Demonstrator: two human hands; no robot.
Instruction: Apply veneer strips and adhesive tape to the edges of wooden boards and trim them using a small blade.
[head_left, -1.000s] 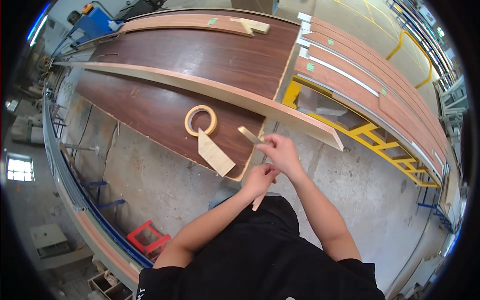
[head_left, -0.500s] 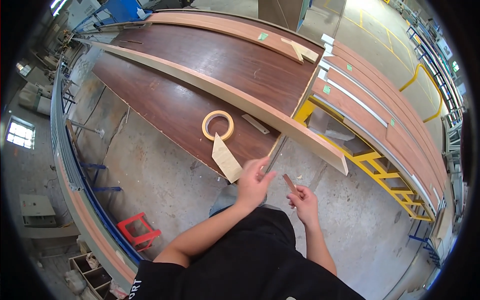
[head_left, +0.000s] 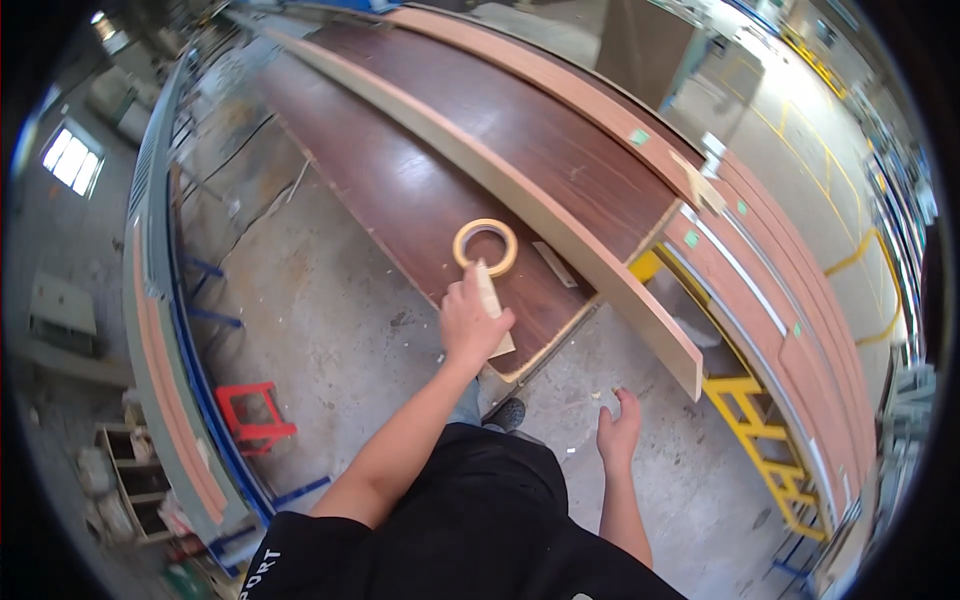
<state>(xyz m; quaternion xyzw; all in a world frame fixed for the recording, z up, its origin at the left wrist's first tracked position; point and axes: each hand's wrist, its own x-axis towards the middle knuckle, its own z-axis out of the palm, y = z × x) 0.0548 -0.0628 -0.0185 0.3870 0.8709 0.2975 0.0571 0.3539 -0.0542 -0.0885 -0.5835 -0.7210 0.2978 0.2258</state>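
Dark wood-veneered panel [head_left: 420, 200] lay flat as the surface, a tape roll [head_left: 485, 247] resting near its end. Her left hand [head_left: 472, 325] had its grip closed on a pale wooden block [head_left: 491, 310] just below the roll, steadying it on the panel. The right hand [head_left: 618, 432] hung loose, fingers apart, holding nothing.

The left arm stretches forward from the lower edge, bare forearm straight, wrist level. The left hand [head_left: 472, 325] lies palm down ahead of the torso, fingers curled and pressed together. The right arm hangs lower and closer to the torso; the right hand [head_left: 618, 432] is loosely open, fingers slightly bent, holding nothing.
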